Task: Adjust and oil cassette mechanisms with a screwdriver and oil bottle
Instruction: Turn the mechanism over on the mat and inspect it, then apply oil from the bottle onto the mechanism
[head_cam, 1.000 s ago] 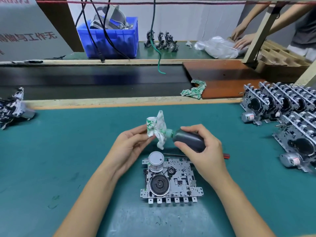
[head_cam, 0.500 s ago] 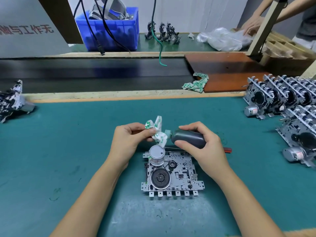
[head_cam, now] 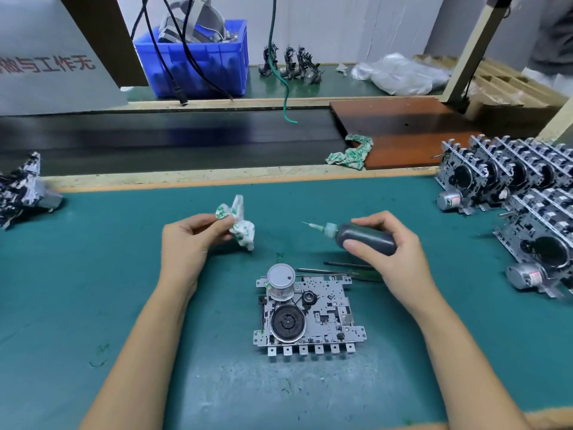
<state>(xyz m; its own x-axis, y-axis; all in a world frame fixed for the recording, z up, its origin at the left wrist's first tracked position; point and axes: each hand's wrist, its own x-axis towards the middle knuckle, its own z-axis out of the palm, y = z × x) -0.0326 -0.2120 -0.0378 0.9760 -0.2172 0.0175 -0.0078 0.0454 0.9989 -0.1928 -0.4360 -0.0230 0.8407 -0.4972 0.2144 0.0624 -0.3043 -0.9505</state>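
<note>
One cassette mechanism [head_cam: 308, 315] lies flat on the green mat [head_cam: 93, 290], and it serves as the landmark here. It carries one silver motor cap at its far left corner and one black flywheel nearer the person.

Two hands are in view. The left hand [head_cam: 186, 240], beyond and to the left of the mechanism, pinches one crumpled green-and-white rag [head_cam: 240, 226] between thumb and fingertips, held clear of the mat. The right hand [head_cam: 390, 246], beyond and to the right of the mechanism, is curled round one dark oil bottle [head_cam: 362, 235]; thumb on the near side, fingers over the top. The bottle lies roughly level, its thin needle tip pointing left toward the rag, with a clear gap between tip and rag. Nothing touches the mechanism.

One screwdriver [head_cam: 347, 272] with a green handle lies on the mat just beyond the mechanism's far edge, partly hidden under the right hand.

To the right of the mechanism stand rows of finished mechanisms [head_cam: 508, 187], too crowded to count; two silver motors show plainly. Far left of it sits another small heap of parts [head_cam: 21, 193], blurred. Beyond the mechanism, across a wooden strip, a second rag [head_cam: 350, 155] rests at the edge of one brown board [head_cam: 403, 128] on the dark conveyor belt [head_cam: 155, 141]. Farther off are one blue bin [head_cam: 201, 63], one hanging green cable [head_cam: 274, 57] and one clear plastic bag [head_cam: 400, 72].
</note>
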